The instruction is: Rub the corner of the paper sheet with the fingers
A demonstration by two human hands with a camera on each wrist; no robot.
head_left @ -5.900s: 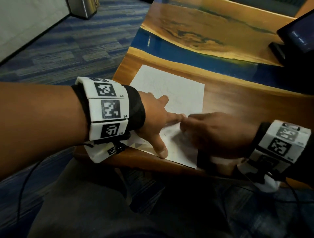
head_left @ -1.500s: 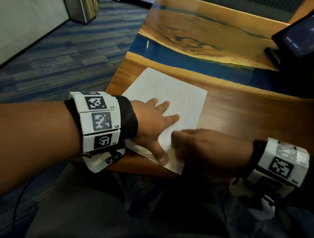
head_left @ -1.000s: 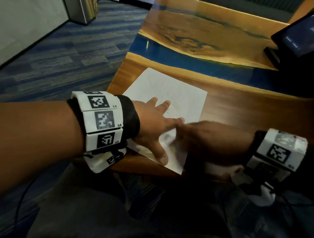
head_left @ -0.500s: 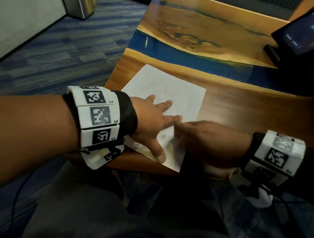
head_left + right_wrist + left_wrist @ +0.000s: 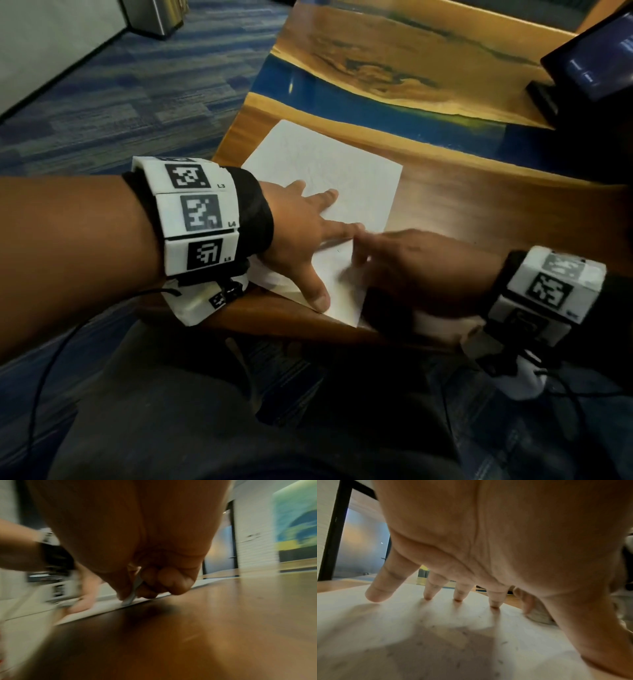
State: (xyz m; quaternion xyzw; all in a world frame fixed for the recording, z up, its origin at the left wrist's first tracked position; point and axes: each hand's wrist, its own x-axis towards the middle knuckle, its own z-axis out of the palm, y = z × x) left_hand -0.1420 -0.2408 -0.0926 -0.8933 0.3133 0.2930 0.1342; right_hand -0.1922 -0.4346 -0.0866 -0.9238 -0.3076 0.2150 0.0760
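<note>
The left hand (image 5: 294, 236) presses spread, straight fingers flat on the white paper sheet (image 5: 346, 178) at the wooden table's (image 5: 479, 212) near edge. The right hand (image 5: 418, 263) pinches a small eraser (image 5: 132, 595) against the sheet's right edge; faint pencil marks remain.

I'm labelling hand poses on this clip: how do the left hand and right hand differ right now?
The left hand lies spread, straight fingertips pressing the white paper; the right hand is curled, pinching a small pale object against the sheet's edge. The left sits well onto the sheet, the right mostly over the wooden table. Both touch the paper and wear marker wristbands.
</note>
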